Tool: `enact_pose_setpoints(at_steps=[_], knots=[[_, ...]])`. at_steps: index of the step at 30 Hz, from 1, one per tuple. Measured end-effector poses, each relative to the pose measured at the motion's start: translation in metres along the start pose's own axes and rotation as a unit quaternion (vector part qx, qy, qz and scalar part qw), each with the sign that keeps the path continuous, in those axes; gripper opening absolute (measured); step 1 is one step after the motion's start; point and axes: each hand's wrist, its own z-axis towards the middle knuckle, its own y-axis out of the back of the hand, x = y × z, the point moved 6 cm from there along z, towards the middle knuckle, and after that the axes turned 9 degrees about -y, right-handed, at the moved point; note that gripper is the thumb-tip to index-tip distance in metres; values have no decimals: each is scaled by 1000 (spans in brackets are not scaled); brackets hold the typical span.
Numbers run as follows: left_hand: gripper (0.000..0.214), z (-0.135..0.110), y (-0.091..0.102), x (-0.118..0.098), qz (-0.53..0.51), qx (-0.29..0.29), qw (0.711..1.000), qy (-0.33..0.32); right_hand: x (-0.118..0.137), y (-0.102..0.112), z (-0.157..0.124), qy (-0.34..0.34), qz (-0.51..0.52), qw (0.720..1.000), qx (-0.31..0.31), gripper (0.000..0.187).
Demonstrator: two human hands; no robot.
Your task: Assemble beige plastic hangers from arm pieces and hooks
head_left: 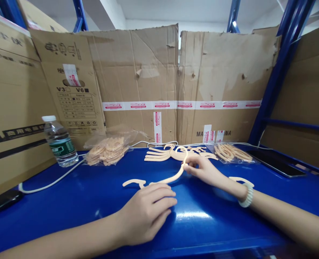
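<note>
A beige plastic folding clothes hanger (172,178) is raised just above the blue table, its hook (185,153) pointing up. My right hand (202,169) pinches it at the base of the hook, thumb and fingers closed. Bent fingers of my left hand (151,212) close over the hanger's left arm; the thumb is hidden behind them. A curved end piece (133,182) sticks out past the left hand. Another curved end (241,180) shows behind my right wrist, which hides how it joins. Behind the hook, several beige hangers (159,155) lie together on the table.
A clear bag of beige parts (108,151) and a water bottle (60,144) stand at the left. At the right are another bag (232,153) and a dark tablet-like device (276,163). A white cable (48,185) runs near a black object (4,199). Cardboard (137,82) walls the back.
</note>
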Motion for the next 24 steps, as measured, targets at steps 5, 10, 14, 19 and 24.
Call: enact_pose_setpoints(at_steps=[5, 10, 14, 19, 24], knots=[[31, -1, -3, 6, 139, 41, 989, -25, -1, -22, -3, 21, -111, 994, 7, 23], [31, -1, -3, 20, 168, 68, 983, 15, 2, -15, -5, 32, -137, 989, 37, 23], [32, -3, 2, 33, 150, 79, 985, 41, -2, 0, -4, 5, -164, 982, 95, 16], [24, -3, 8, 44, 126, 81, 988, 48, -8, 9, -1, 2, -185, 976, 111, 7], [23, -4, 9, 48, 99, 72, 991, 52, -13, 10, 3, 10, -197, 977, 77, 8]])
